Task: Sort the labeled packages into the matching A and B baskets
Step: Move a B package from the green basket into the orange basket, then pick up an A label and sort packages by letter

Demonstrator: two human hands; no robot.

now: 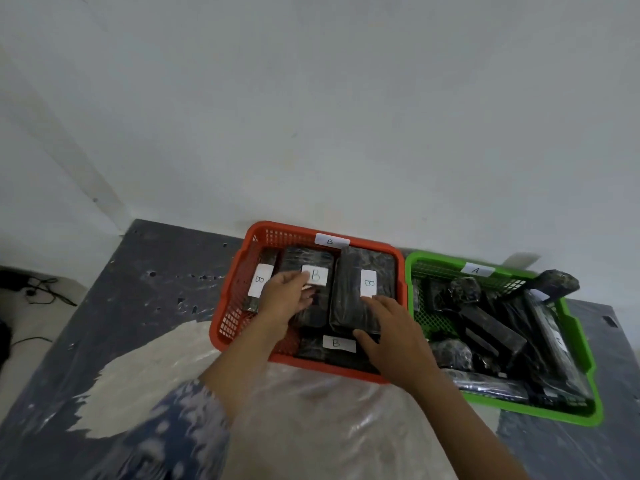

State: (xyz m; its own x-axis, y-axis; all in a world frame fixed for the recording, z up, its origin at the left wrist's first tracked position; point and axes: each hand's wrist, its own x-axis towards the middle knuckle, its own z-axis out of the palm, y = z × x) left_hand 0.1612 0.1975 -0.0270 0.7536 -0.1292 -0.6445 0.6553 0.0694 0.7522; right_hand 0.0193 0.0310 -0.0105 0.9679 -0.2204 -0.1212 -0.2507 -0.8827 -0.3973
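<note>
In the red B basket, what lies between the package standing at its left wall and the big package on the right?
In the head view, one black package with a B label; the left hand rests on it.

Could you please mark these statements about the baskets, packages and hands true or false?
1. The red basket carries a B tag. True.
2. The green basket sits left of the red one. False: it sits to its right.
3. Both hands are over the green basket. False: left hand and right hand are over the red basket.
4. Packages showing labels in the red basket read B. True.
</note>
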